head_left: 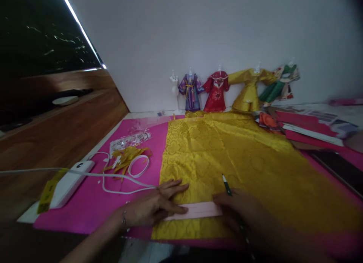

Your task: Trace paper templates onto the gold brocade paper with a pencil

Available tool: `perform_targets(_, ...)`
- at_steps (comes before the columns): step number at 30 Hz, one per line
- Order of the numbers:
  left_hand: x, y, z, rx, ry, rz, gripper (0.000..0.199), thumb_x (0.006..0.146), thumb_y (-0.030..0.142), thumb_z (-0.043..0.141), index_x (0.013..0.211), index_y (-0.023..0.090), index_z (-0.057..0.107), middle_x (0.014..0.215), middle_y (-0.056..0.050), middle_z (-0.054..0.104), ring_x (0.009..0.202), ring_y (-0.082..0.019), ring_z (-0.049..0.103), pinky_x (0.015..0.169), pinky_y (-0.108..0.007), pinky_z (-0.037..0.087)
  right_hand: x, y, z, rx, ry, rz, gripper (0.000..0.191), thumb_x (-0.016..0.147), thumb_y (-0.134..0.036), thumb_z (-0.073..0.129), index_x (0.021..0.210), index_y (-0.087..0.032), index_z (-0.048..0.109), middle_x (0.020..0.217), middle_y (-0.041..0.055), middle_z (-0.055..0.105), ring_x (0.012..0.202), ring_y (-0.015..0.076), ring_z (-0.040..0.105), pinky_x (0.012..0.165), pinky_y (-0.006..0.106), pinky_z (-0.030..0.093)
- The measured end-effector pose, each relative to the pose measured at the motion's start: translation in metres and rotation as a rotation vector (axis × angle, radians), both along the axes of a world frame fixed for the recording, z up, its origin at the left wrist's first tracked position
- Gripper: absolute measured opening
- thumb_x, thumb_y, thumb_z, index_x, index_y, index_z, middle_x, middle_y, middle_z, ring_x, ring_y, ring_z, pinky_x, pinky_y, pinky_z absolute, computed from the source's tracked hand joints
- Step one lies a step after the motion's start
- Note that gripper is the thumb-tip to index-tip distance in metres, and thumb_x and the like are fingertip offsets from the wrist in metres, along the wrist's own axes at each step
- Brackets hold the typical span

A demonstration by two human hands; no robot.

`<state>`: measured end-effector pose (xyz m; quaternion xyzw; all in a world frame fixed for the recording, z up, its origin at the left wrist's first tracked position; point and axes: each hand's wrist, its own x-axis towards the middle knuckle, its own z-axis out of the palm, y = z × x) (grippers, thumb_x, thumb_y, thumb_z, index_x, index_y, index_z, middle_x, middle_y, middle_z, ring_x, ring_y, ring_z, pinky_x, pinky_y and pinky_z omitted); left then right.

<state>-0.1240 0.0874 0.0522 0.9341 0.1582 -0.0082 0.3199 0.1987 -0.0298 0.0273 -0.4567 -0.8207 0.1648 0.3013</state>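
Note:
A yellow patterned fabric point(198, 157) is spread over a pink sheet. Near its front edge lies a narrow pale strip point(202, 209), apparently paper or card. My left hand point(161, 202) rests flat with fingers spread, some on the fabric and some pressing the strip's left end. Blurred by motion, my right hand point(241, 210) is at the strip's right end with a dark green pen point(227, 185) held in it. The pen's light tip points up and away over the fabric. Part of the strip is hidden beneath both hands.
Small dressed mannequins, including a red dress point(217, 91), stand along the back wall. On the pink sheet point(141, 213) are yellow scraps point(127, 159), a white ring point(138, 166) and a cable. A white power bank-like block point(73, 183) sits left; a dark phone point(337, 168) lies right.

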Motion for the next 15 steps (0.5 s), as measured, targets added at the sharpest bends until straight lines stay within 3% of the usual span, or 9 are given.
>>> perform_targets(3, 0.002, -0.001, 0.002, -0.019, 0.004, 0.02, 0.048, 0.097, 0.015, 0.055, 0.136, 0.043, 0.058, 0.165, 0.002, 0.024, 0.154, -0.029, 0.014, 0.12, -0.057, 0.025, -0.009, 0.003, -0.003, 0.036, -0.017, 0.014, 0.029, 0.087, -0.012, 0.05, 0.11, -0.019, 0.066, 0.085, 0.0075, 0.068, 0.075, 0.0213, 0.063, 0.064, 0.032, 0.047)
perform_targets(8, 0.005, -0.003, 0.008, -0.098, 0.004, 0.067, 0.047, 0.096, 0.016, 0.056, 0.136, 0.042, 0.058, 0.165, 0.003, 0.024, 0.154, -0.028, 0.013, 0.12, -0.06, 0.021, -0.012, 0.005, -0.005, -0.053, 0.001, 0.007, 0.028, 0.083, -0.009, 0.051, 0.104, -0.021, 0.066, 0.089, 0.0073, 0.066, 0.077, 0.0217, 0.061, 0.066, 0.032, 0.046)
perform_targets(15, 0.007, -0.01, 0.011, -0.219, -0.046, 0.192, 0.039, 0.105, 0.035, 0.045, 0.144, 0.04, 0.05, 0.164, 0.0, 0.03, 0.153, -0.024, 0.02, 0.122, -0.058, 0.015, 0.014, 0.004, 0.008, -0.034, 0.057, -0.083, 0.015, 0.091, -0.017, 0.054, 0.093, -0.025, 0.067, 0.084, 0.0038, 0.067, 0.073, 0.0202, 0.064, 0.064, 0.031, 0.05)
